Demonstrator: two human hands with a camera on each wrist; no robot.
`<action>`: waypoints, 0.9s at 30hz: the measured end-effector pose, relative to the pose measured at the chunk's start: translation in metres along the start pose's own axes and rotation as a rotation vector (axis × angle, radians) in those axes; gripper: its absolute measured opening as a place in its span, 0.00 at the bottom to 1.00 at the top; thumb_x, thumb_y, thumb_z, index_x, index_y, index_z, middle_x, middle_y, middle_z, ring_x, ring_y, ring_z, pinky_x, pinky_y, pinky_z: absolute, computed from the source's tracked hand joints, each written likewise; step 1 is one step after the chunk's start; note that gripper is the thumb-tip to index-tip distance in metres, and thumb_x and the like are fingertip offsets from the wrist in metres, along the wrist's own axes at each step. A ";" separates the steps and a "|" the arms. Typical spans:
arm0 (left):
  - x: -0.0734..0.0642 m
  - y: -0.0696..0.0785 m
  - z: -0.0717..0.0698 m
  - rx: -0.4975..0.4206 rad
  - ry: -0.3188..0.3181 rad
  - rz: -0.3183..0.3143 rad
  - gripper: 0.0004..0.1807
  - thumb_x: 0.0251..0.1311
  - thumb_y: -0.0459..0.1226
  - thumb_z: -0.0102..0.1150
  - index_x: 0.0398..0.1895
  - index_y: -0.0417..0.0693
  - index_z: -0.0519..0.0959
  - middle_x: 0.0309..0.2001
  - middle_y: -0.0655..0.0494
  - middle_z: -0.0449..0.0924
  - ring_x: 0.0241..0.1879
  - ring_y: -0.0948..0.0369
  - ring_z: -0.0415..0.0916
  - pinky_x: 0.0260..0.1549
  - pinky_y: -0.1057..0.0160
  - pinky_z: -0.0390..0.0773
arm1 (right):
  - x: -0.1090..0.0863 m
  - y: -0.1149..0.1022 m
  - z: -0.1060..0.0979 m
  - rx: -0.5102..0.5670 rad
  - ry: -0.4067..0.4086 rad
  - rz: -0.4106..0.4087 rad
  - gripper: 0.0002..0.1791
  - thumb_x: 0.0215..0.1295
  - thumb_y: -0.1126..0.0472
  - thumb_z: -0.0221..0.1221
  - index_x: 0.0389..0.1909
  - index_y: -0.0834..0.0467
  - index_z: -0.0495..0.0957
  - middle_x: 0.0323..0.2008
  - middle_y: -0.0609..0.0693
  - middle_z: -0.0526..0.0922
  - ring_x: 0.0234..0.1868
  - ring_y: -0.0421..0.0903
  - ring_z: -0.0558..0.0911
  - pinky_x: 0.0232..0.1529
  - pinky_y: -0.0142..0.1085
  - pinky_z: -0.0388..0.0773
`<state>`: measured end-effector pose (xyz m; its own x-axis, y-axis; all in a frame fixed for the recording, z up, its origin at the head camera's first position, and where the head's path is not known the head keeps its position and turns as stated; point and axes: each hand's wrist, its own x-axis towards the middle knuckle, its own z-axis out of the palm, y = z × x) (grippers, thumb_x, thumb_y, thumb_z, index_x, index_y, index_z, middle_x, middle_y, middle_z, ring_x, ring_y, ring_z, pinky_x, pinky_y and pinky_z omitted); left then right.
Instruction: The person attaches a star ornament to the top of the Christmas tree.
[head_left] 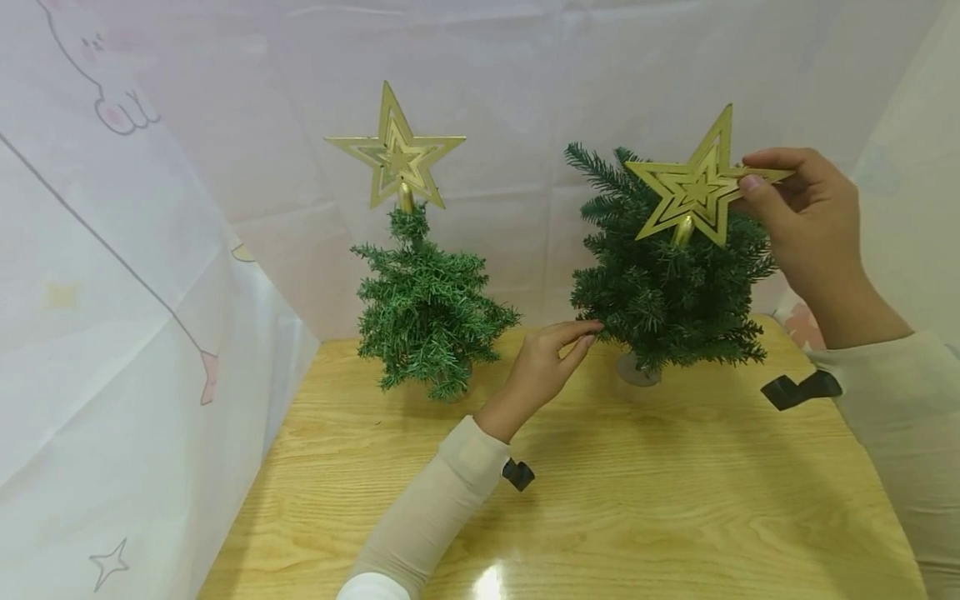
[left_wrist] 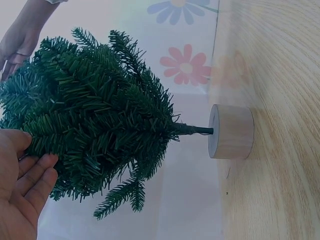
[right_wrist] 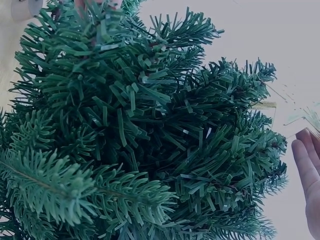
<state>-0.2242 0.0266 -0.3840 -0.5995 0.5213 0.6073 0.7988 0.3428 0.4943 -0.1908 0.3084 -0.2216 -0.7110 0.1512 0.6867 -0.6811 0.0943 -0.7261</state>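
My right hand (head_left: 813, 208) pinches one point of a gold star tree topper (head_left: 701, 190) between thumb and fingers. The topper tilts over the top of a dark green mini Christmas tree (head_left: 645, 292), its short stem overlapping the foliage. At the tree's lower left, my left hand (head_left: 547, 358) pinches a branch tip between thumb and fingers. The left wrist view shows the left hand (left_wrist: 22, 185) against the needles and the tree's round wooden base (left_wrist: 232, 131) on the table. Foliage fills most of the right wrist view, with the right hand (right_wrist: 307, 167) at its edge.
Left of my left hand stands a lighter green mini Christmas tree (head_left: 431, 308) with an upright gold star (head_left: 397, 154) on top. Both trees stand near the back of the wooden table (head_left: 637, 492), before a pale printed cloth (head_left: 510, 100). More cloth hangs at the sides.
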 end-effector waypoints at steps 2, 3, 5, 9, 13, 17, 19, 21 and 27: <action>0.000 0.000 0.000 -0.001 0.000 -0.001 0.16 0.73 0.41 0.51 0.60 0.53 0.78 0.57 0.58 0.79 0.57 0.67 0.74 0.54 0.73 0.73 | 0.000 0.000 0.000 0.056 -0.002 -0.003 0.15 0.65 0.71 0.60 0.52 0.71 0.77 0.42 0.56 0.81 0.35 0.45 0.83 0.44 0.29 0.79; 0.000 0.000 0.000 0.000 0.001 -0.001 0.16 0.73 0.40 0.51 0.60 0.53 0.78 0.57 0.58 0.79 0.57 0.67 0.74 0.54 0.73 0.73 | 0.000 0.000 0.000 0.073 -0.003 -0.003 0.15 0.65 0.71 0.60 0.51 0.72 0.77 0.43 0.57 0.81 0.35 0.46 0.83 0.45 0.29 0.80; 0.000 0.000 0.000 -0.002 0.001 -0.001 0.16 0.73 0.41 0.51 0.60 0.53 0.78 0.57 0.58 0.79 0.57 0.68 0.74 0.54 0.73 0.72 | 0.001 0.001 0.000 0.103 -0.004 -0.005 0.14 0.65 0.72 0.59 0.51 0.73 0.77 0.42 0.58 0.81 0.36 0.47 0.83 0.44 0.30 0.80; -0.001 0.000 0.000 -0.007 0.001 0.001 0.16 0.73 0.41 0.51 0.61 0.54 0.78 0.57 0.58 0.79 0.57 0.68 0.73 0.54 0.73 0.73 | 0.001 -0.001 0.001 0.133 0.000 -0.005 0.14 0.64 0.73 0.60 0.49 0.75 0.77 0.42 0.59 0.82 0.37 0.48 0.84 0.44 0.31 0.81; -0.001 0.000 0.000 -0.012 0.001 -0.001 0.17 0.73 0.41 0.50 0.61 0.54 0.77 0.58 0.59 0.78 0.57 0.69 0.73 0.54 0.73 0.73 | 0.002 -0.002 0.002 0.104 -0.008 -0.002 0.13 0.65 0.72 0.59 0.48 0.75 0.77 0.42 0.59 0.82 0.38 0.47 0.84 0.44 0.31 0.81; -0.001 0.001 0.000 -0.010 0.001 -0.008 0.17 0.73 0.41 0.50 0.61 0.54 0.77 0.57 0.59 0.78 0.57 0.69 0.73 0.54 0.73 0.73 | 0.004 -0.001 0.003 0.059 -0.024 0.005 0.13 0.67 0.70 0.58 0.49 0.73 0.78 0.42 0.58 0.81 0.39 0.47 0.82 0.44 0.30 0.81; -0.001 0.001 0.000 -0.007 -0.001 -0.012 0.17 0.73 0.41 0.51 0.61 0.54 0.77 0.57 0.59 0.78 0.57 0.69 0.73 0.54 0.73 0.73 | 0.004 -0.001 0.003 0.052 -0.029 0.012 0.13 0.68 0.70 0.57 0.49 0.72 0.78 0.42 0.57 0.80 0.40 0.47 0.82 0.44 0.29 0.81; -0.001 0.001 0.000 -0.005 -0.002 -0.015 0.17 0.73 0.41 0.51 0.61 0.55 0.77 0.57 0.60 0.78 0.57 0.69 0.73 0.54 0.73 0.73 | 0.004 -0.001 0.002 0.056 -0.033 0.016 0.13 0.68 0.69 0.56 0.50 0.72 0.78 0.42 0.57 0.80 0.40 0.47 0.82 0.45 0.29 0.80; -0.001 0.000 0.001 -0.008 0.004 -0.008 0.16 0.73 0.41 0.52 0.61 0.54 0.78 0.57 0.59 0.78 0.57 0.69 0.73 0.54 0.72 0.73 | 0.004 0.000 0.001 0.098 -0.031 0.024 0.13 0.69 0.70 0.56 0.50 0.73 0.77 0.44 0.59 0.79 0.40 0.48 0.82 0.45 0.31 0.81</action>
<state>-0.2236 0.0269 -0.3853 -0.6063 0.5152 0.6057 0.7934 0.3408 0.5044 -0.1936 0.3081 -0.2187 -0.7316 0.1221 0.6707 -0.6763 -0.0063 -0.7366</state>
